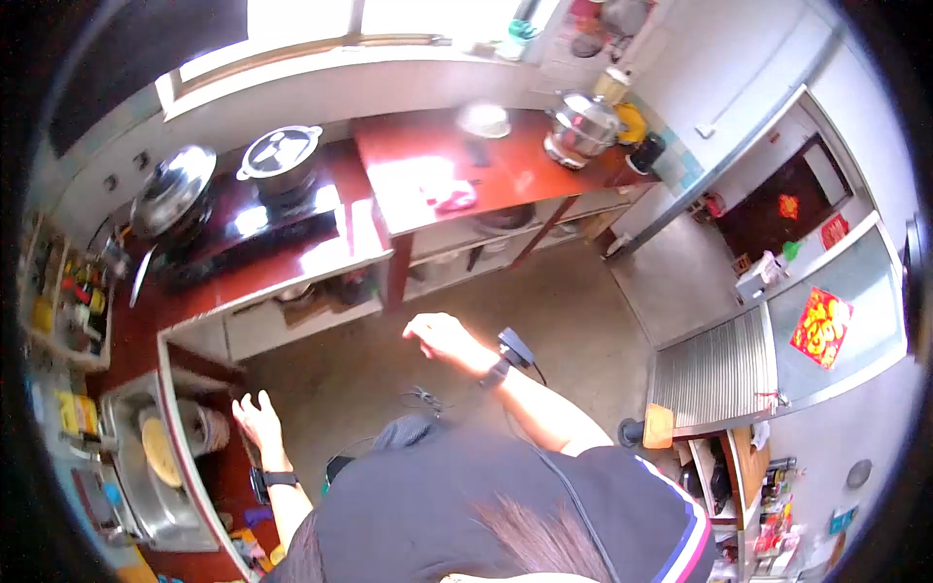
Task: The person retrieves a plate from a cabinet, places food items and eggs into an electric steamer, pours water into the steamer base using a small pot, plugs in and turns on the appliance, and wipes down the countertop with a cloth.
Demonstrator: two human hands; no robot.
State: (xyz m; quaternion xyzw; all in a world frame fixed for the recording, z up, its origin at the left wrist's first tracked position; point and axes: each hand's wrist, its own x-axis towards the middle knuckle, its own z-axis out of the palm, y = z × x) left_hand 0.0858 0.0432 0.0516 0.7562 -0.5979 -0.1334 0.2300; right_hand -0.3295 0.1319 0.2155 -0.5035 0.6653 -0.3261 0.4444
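My left hand (258, 424) is raised beside the sink counter, fingers spread, holding nothing. A dark band circles that wrist. The closest thing to it is the metal sink (188, 512), which has a round yellowish board or lid (161, 453) in it. Over the floor in the middle, my right hand (442, 340) is held out with loosely bent fingers and nothing visible in it. A dark watch-like band (496, 372) sits on the right wrist, and a small black device (515, 342) with a cable shows next to it. Neither hand touches the counters.
A lidded pot (280, 155) and a lidded wok (177, 185) stand on the stove counter. Farther right, the red counter (389, 155) carries a pink cloth-like item (452, 196), a white bowl or cover (484, 120) and a steamer pot (583, 124). Cables (425, 398) lie on the floor.
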